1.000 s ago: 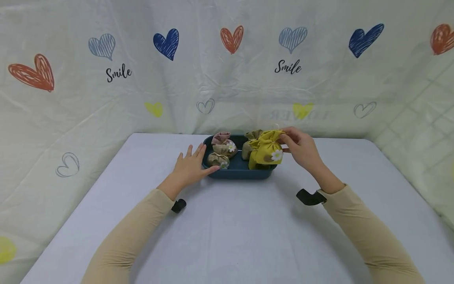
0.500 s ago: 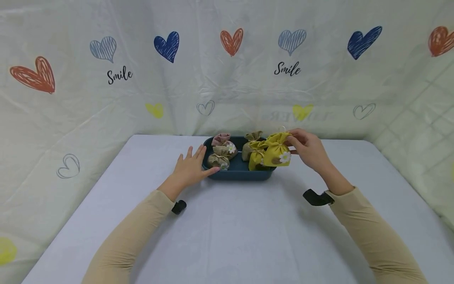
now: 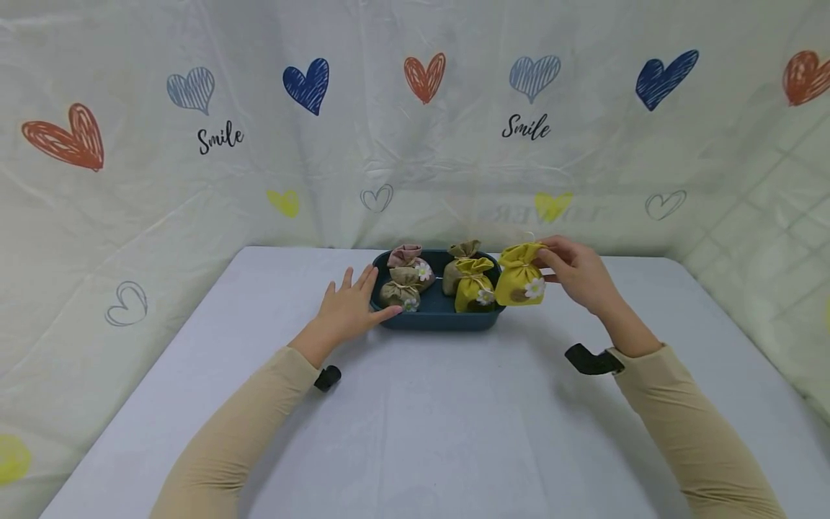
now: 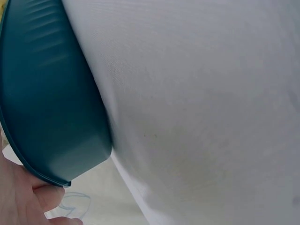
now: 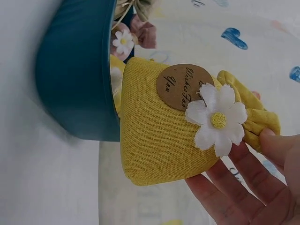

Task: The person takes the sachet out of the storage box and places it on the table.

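Observation:
My right hand (image 3: pixel 577 270) pinches a yellow drawstring pouch (image 3: pixel 519 277) by its gathered neck, just off the right end of a dark blue bin (image 3: pixel 441 321). A white cloth daisy (image 5: pixel 218 119) and a round brown tag (image 5: pixel 180 84) with writing decorate the pouch. Fingers spread, my left hand (image 3: pixel 346 310) rests on the bin's left rim. Inside the bin stand another yellow pouch (image 3: pixel 473 288), an olive-brown pouch (image 3: pixel 452 277) behind it, a pink-topped pouch (image 3: pixel 405 254) and a tan pouch (image 3: pixel 394 294) at the left.
A white cloth covers the table (image 3: pixel 428 418), with the bin near its far edge. Behind it hangs a pale curtain (image 3: pixel 467 151) printed with hearts and "Smile". Each wrist carries a black camera mount, such as the right one (image 3: pixel 590 360).
My right hand has carried the yellow pouch rightward, from over the bin to beyond its right end, uncovering the other yellow pouch. The left hand stays at the rim.

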Demonstrator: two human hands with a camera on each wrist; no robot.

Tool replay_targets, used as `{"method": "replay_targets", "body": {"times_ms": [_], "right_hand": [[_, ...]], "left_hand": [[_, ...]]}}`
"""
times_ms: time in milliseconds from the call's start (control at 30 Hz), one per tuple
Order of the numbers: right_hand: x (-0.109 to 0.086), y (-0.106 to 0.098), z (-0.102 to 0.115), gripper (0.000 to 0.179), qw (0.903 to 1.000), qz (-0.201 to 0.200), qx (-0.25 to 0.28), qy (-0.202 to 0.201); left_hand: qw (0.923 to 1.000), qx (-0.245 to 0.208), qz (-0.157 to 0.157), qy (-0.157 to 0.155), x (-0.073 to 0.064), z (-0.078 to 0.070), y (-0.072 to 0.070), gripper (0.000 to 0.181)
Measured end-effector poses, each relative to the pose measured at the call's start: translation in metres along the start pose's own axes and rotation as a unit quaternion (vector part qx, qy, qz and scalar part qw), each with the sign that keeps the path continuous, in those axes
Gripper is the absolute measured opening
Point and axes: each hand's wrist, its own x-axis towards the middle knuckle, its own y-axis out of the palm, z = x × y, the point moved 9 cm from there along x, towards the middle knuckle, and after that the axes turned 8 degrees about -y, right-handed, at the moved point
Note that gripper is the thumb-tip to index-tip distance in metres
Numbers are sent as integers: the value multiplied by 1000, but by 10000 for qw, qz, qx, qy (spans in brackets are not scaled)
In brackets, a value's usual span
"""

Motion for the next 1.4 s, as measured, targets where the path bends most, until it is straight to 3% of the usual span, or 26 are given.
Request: {"method": "replay_targets", "body": {"times_ms": [367,867,1400], "right_hand": [[-2,-13,-15,39,10000,-47,66,31],[-6,-34,-31,38,9987,-454,-124,-171],[-16,-49,-72,44,9985,-333,-89,415]], "left_hand": [[10000,9,3,-1,1,1,1,102],[10000,-18,52,-11,1,2,1,103],[10000,-36,75,-36,2,2,0,104]]}}
